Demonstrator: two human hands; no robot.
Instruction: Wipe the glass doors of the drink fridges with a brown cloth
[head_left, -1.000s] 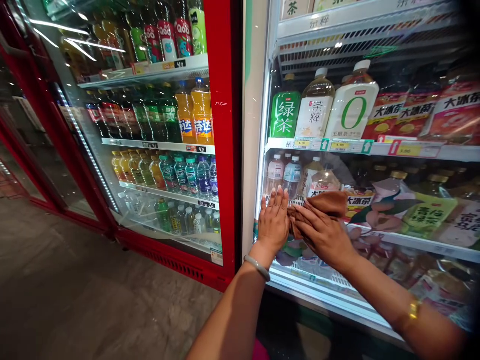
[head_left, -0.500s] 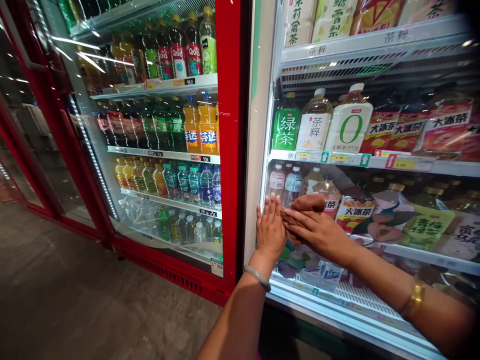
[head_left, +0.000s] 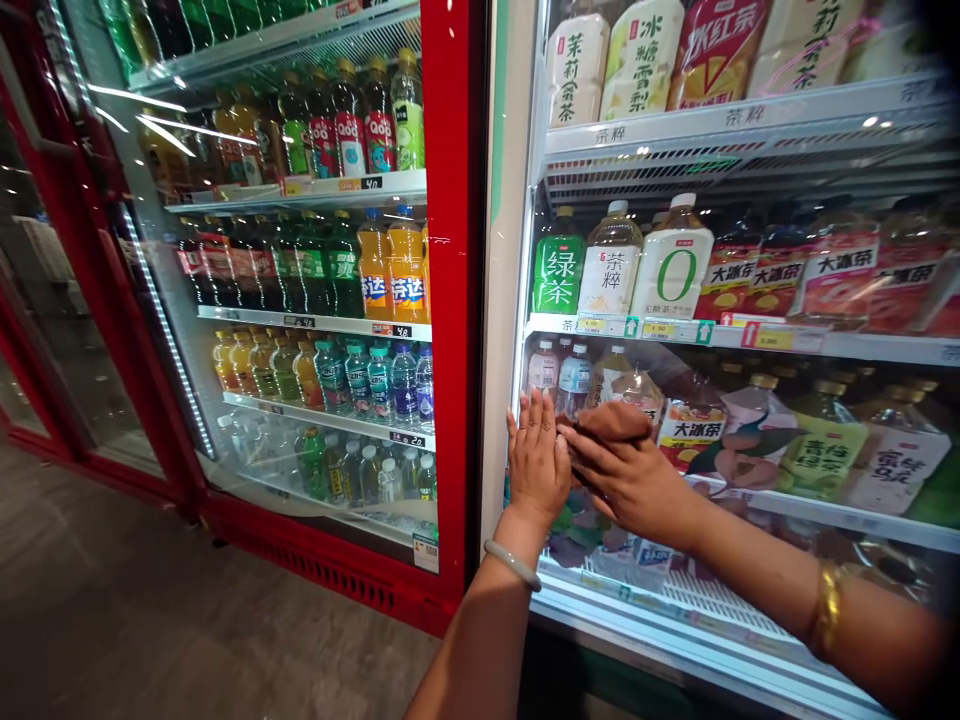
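Note:
My left hand (head_left: 537,468) lies flat against the left part of the glass door, its fingers pointing up and slightly apart. A grey bangle (head_left: 512,564) circles that wrist. Beside it, my right hand (head_left: 641,485) presses a crumpled brown cloth (head_left: 619,421) to the same glass. Some of the cloth is hidden beneath the fingers, which reach close to the left thumb. On the right wrist is a gold bracelet (head_left: 828,608). Through the glass, small bottles (head_left: 576,378) and a tea bottle labelled in black characters (head_left: 691,432) stand on the shelf behind my hands.
To the left stands a red-framed cooler (head_left: 452,300) stocked with drink bottles. Large tea bottles (head_left: 673,262) fill the shelves of the right cooler. Grey floor (head_left: 187,620) stretches along the lower left.
The view has tilted up a little, so the shelves sit lower and slightly further left. The cloth and right hand have shifted slightly right across the glass; the left hand stays flat on it.

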